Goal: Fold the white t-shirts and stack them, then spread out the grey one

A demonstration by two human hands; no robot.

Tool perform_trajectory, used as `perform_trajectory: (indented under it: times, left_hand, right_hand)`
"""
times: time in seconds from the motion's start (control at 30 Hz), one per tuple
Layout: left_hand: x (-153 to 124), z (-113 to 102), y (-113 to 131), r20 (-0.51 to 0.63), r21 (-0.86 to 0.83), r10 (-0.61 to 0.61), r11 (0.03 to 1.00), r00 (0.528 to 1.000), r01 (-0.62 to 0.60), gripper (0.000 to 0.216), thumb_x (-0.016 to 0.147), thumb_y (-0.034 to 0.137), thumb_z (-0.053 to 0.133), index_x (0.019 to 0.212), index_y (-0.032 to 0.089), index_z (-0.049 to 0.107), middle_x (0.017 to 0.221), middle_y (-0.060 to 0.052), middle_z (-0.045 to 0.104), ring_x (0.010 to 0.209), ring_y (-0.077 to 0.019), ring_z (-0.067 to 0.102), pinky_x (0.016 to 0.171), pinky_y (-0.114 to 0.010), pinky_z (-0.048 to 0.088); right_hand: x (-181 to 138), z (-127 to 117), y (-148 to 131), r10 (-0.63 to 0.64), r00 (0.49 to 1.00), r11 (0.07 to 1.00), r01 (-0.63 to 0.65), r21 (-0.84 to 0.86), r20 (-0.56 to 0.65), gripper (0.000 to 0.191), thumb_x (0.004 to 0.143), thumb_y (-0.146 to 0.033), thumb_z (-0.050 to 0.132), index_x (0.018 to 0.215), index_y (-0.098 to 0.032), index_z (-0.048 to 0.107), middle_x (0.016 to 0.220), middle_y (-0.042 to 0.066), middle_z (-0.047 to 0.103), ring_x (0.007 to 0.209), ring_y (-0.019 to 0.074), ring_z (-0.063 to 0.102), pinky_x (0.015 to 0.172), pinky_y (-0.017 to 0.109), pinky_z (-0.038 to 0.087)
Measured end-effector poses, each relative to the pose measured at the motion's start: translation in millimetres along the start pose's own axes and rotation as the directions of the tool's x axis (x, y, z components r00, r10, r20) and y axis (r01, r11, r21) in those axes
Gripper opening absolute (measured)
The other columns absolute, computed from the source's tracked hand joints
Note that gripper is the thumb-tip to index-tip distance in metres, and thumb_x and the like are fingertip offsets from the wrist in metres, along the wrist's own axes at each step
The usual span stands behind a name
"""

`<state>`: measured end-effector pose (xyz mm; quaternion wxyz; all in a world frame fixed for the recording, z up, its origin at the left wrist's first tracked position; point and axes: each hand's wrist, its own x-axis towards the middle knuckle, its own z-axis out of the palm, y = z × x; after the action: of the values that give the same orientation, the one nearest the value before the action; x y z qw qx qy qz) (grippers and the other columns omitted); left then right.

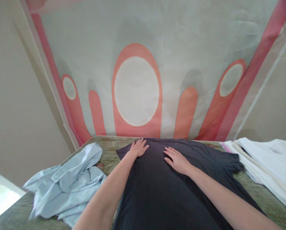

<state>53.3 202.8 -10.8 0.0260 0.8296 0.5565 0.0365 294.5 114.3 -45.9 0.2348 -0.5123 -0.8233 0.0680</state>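
Observation:
A dark grey T-shirt lies spread out in front of me, its sleeves reaching left and right and its lower part running out of view at the bottom. On its upper left, by the left sleeve, my left hand rests flat with the fingers stretched out. My right hand lies on the chest area of the shirt, palm down, fingers extended and pointing left. Neither hand grips the cloth. Some creases show along the right shoulder and right sleeve.
To the left, a crumpled light blue garment sits on the green patterned table surface. A stack of folded white and cream clothes stands at the right edge. Behind the table rises a backdrop with pink and orange shapes.

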Motion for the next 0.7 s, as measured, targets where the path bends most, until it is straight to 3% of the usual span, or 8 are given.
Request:
perform_trajectory:
  times: [0.07,0.2,0.33,0.43,0.57,0.7]
  left_hand:
    - [4.8,-6.4,-20.6,-0.026,0.011,-0.069,0.998,0.997,0.070,0.048,0.090,0.045,0.034,0.131,0.021,0.037,0.143,-0.010,0.029,0.131,-0.0268,0.023,0.103,-0.046,0.018]
    - [6.0,-16.1,-45.5,-0.075,0.008,-0.177,0.984,0.981,0.179,0.045,0.088,0.041,0.040,0.126,0.017,0.043,0.132,-0.013,0.043,0.122,-0.0236,0.038,0.098,-0.035,0.030]
    - [2.4,-19.1,-58.2,-0.077,-0.003,-0.273,0.962,0.959,0.274,0.039,0.081,0.047,0.050,0.103,0.016,0.057,0.110,-0.012,0.059,0.103,-0.0244,0.053,0.083,-0.030,0.040]
    - [2.3,-20.4,-64.0,-0.056,-0.020,-0.283,0.959,0.958,0.282,0.026,0.082,0.041,0.051,0.087,0.017,0.060,0.093,-0.008,0.065,0.088,-0.0204,0.059,0.074,-0.025,0.042]
    - [3.0,-24.4,-67.5,-0.085,-0.040,-0.256,0.967,0.963,0.253,0.023,0.088,0.035,0.044,0.095,0.016,0.056,0.094,-0.007,0.064,0.087,-0.0180,0.058,0.073,-0.024,0.041]
    - [-2.6,-27.1,-67.5,-0.095,-0.029,-0.211,0.978,0.973,0.209,0.020,0.085,0.037,0.050,0.094,0.020,0.056,0.095,-0.005,0.064,0.092,-0.0191,0.057,0.077,-0.025,0.040]
  right_hand:
    - [0.3,-0.1,0.1,0.009,1.000,1.000,-0.009,0.014,0.010,0.047,0.086,-0.042,0.039,0.125,-0.019,0.051,0.137,0.007,0.041,0.130,0.0214,0.029,0.107,0.041,0.023]
    - [1.1,1.1,0.9,0.013,1.000,1.000,-0.013,0.022,0.016,0.047,0.086,-0.043,0.039,0.125,-0.019,0.051,0.137,0.006,0.041,0.130,0.0218,0.029,0.107,0.041,0.023]
    - [0.7,2.6,2.1,0.004,1.000,1.000,-0.004,0.008,0.009,0.047,0.086,-0.043,0.038,0.125,-0.020,0.051,0.137,0.006,0.041,0.129,0.0217,0.030,0.107,0.040,0.023]
    - [0.1,3.0,2.6,-0.001,1.000,1.000,0.001,0.007,0.003,0.048,0.086,-0.043,0.038,0.125,-0.018,0.051,0.137,0.007,0.041,0.129,0.0217,0.030,0.107,0.040,0.024]
    - [-0.1,2.8,2.8,-0.001,1.000,1.000,0.002,-0.006,0.011,0.048,0.086,-0.043,0.037,0.125,-0.019,0.051,0.137,0.007,0.041,0.129,0.0219,0.030,0.107,0.040,0.024]
    - [-0.6,2.2,2.5,-0.009,1.000,1.000,0.009,-0.022,0.020,0.049,0.086,-0.043,0.037,0.126,-0.018,0.050,0.137,0.006,0.041,0.129,0.0219,0.030,0.107,0.040,0.024]
